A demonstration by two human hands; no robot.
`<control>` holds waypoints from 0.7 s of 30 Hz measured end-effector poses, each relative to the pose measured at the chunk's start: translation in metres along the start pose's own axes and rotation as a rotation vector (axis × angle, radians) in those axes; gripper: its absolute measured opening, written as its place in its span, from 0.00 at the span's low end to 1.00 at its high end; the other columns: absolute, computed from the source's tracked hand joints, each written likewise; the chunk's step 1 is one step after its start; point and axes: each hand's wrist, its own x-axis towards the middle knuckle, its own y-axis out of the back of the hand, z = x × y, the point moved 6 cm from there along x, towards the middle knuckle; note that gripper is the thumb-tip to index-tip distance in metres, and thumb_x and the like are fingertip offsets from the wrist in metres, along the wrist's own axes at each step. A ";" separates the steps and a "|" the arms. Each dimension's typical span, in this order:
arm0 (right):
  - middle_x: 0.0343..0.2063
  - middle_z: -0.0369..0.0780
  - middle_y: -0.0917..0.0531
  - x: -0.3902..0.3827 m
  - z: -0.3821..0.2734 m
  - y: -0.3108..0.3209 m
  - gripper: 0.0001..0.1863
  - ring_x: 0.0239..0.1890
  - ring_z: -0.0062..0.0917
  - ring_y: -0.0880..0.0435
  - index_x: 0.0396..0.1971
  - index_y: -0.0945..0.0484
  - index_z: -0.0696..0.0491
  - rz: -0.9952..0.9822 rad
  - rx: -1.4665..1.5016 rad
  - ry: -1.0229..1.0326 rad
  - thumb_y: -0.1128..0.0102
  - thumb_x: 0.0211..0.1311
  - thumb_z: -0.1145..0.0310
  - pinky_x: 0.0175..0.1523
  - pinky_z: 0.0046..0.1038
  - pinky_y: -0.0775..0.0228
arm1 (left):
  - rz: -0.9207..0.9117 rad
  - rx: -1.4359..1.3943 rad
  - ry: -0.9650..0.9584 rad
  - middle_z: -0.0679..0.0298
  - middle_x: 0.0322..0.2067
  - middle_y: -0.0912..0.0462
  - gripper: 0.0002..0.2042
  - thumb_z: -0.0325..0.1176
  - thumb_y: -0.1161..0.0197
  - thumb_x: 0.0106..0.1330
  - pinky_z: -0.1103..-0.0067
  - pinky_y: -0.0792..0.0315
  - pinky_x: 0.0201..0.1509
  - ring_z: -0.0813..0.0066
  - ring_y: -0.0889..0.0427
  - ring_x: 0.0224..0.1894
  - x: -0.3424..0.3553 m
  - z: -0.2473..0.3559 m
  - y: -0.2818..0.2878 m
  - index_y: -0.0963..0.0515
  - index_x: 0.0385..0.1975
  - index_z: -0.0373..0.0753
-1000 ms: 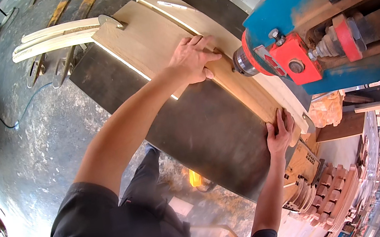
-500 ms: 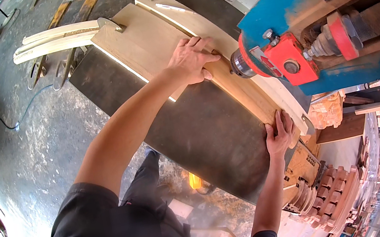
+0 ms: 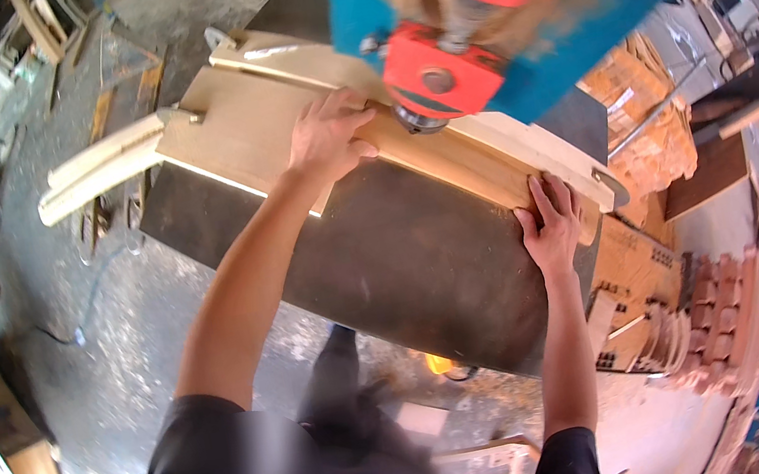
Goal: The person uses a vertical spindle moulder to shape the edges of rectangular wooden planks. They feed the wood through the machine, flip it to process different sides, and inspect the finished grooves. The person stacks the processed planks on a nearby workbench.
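In my view, the drill head (image 3: 444, 75) has shifted up and left. Fingers apart, my left hand (image 3: 327, 140) and right hand (image 3: 555, 224) steady the wooden strip (image 3: 453, 166) on the counter (image 3: 383, 257); best press evenly, clear of the chuck (image 3: 420, 120).

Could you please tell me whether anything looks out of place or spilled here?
The wooden strip looks neither askew nor damaged. The floor looks untidy by the near edge of the dark table, where brown patches, perhaps sawdust, show beside a yellow object.
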 end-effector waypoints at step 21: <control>0.60 0.40 0.19 0.009 0.001 0.006 0.27 0.63 0.44 0.23 0.58 0.15 0.46 -0.042 0.106 0.004 0.25 0.56 0.59 0.64 0.47 0.29 | 0.033 -0.002 0.064 0.67 0.58 0.17 0.25 0.42 0.19 0.47 0.61 0.29 0.68 0.58 0.24 0.65 -0.006 -0.017 -0.006 0.11 0.50 0.53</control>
